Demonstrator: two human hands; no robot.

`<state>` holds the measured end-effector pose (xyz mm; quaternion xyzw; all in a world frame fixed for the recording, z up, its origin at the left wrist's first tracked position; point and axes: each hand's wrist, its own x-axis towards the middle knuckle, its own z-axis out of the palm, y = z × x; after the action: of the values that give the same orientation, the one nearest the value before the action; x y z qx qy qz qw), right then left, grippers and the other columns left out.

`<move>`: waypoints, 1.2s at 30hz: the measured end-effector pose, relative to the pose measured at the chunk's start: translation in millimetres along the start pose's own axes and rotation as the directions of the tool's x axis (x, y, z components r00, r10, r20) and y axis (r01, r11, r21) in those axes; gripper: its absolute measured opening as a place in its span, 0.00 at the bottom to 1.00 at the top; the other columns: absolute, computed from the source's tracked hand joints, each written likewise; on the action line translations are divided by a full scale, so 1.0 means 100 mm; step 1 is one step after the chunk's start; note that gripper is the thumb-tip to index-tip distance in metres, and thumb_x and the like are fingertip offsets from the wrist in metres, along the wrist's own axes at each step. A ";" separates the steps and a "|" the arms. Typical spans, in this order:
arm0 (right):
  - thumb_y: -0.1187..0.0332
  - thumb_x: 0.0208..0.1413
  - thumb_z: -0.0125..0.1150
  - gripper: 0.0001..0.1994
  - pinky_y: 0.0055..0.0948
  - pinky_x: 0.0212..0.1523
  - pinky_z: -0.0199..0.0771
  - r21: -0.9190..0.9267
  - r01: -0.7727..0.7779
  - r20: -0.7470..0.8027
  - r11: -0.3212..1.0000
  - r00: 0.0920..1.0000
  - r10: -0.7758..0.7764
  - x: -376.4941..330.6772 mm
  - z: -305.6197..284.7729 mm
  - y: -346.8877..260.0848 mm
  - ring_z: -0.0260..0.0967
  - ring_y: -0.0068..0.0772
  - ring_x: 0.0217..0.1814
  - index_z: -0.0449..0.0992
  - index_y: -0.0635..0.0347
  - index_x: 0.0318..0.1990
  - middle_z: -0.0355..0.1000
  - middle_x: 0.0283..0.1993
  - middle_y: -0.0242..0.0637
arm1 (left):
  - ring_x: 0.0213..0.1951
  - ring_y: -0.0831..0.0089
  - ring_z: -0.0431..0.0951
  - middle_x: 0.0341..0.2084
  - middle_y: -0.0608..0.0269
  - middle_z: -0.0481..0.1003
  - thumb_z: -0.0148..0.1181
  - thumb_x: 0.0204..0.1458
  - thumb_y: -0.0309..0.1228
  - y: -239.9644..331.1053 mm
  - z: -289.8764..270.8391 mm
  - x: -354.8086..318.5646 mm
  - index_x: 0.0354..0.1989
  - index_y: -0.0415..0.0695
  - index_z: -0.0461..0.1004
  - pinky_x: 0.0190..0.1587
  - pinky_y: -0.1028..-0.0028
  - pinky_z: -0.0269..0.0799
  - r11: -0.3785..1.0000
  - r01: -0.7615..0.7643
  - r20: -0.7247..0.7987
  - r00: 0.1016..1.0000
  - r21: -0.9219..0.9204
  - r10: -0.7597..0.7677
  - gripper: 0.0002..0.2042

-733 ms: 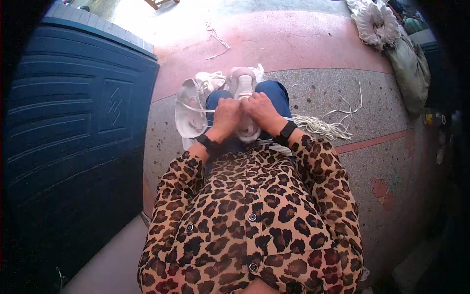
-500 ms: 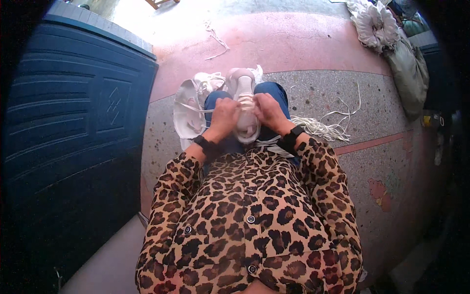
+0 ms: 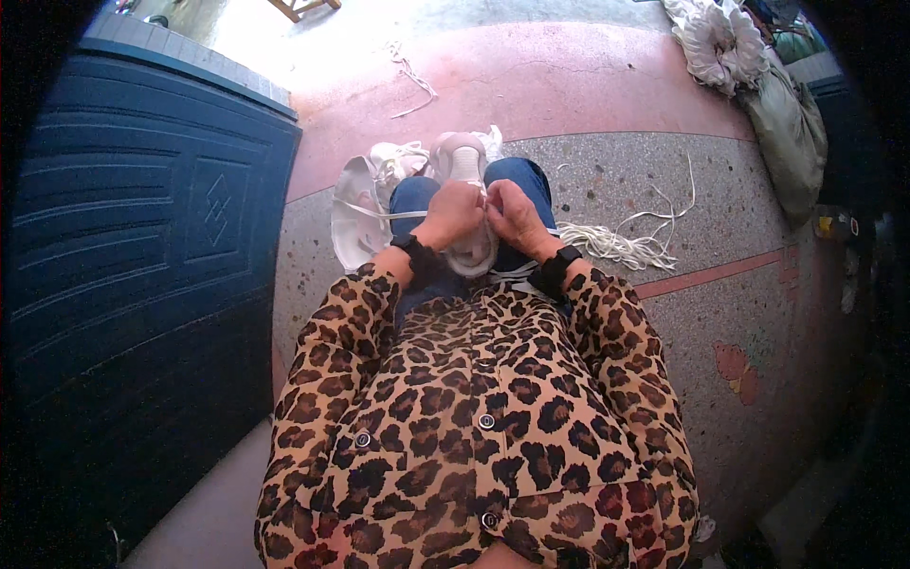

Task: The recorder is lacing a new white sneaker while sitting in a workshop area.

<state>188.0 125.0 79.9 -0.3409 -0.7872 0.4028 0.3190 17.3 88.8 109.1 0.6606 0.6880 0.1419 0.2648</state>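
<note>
A pale white-and-pink sneaker (image 3: 464,165) rests between my knees, toe pointing away from me. My left hand (image 3: 452,214) lies over its lacing, fingers closed on a white shoelace (image 3: 379,212) that trails off to the left. Beside it, my right hand (image 3: 518,220) is pinched at the right edge of the lacing, its fingertips almost meeting those of the left. Whatever the right fingers grip is too small to make out. Both hands cover most of the sneaker's middle, while its heel opening shows below them.
To the right on the speckled floor lies a heap of white laces (image 3: 621,245). A white container (image 3: 353,248) and another white shoe (image 3: 396,161) sit at the left. Loose laces (image 3: 415,83) lie farther off. A blue panel door (image 3: 161,199) borders the left; a sack (image 3: 785,133) stands far right.
My left hand has moved up and right across the lacing, and my right hand has closed in toward it. The fingertips are now nearer each other, hiding the lace rows.
</note>
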 end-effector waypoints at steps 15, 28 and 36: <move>0.74 0.53 0.61 0.13 0.35 0.39 0.75 0.189 -0.212 0.050 0.959 0.977 0.207 0.05 -0.01 -0.02 0.74 0.41 0.35 0.68 0.62 0.45 0.73 0.33 0.45 | 0.38 0.51 0.79 0.31 0.50 0.80 0.60 0.49 0.32 -0.14 -0.11 -0.08 0.32 0.44 0.83 0.42 0.58 0.76 0.998 -0.031 -0.108 0.994 -0.047 0.026 0.08; 0.76 0.56 0.58 0.10 0.29 0.43 0.74 0.380 -0.170 0.001 0.909 0.983 0.183 0.07 -0.06 0.04 0.73 0.29 0.40 0.69 0.64 0.44 0.74 0.37 0.39 | 0.38 0.54 0.75 0.27 0.54 0.74 0.63 0.46 0.31 0.12 -0.10 -0.13 0.28 0.41 0.76 0.39 0.61 0.74 0.917 -0.314 -0.322 0.866 0.247 0.383 0.07; 0.74 0.58 0.59 0.08 0.26 0.43 0.72 0.424 -0.280 0.252 0.861 0.950 0.185 0.18 -0.04 0.06 0.69 0.23 0.40 0.71 0.65 0.43 0.72 0.34 0.34 | 0.36 0.57 0.72 0.27 0.57 0.72 0.62 0.48 0.29 0.05 -0.16 -0.22 0.31 0.43 0.74 0.38 0.61 0.73 0.885 -0.331 -0.365 0.820 0.328 0.441 0.05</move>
<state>182.9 143.3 80.6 -0.3070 -0.6521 0.6439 0.2569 12.1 70.2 128.9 0.7672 0.5918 0.2471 -0.0130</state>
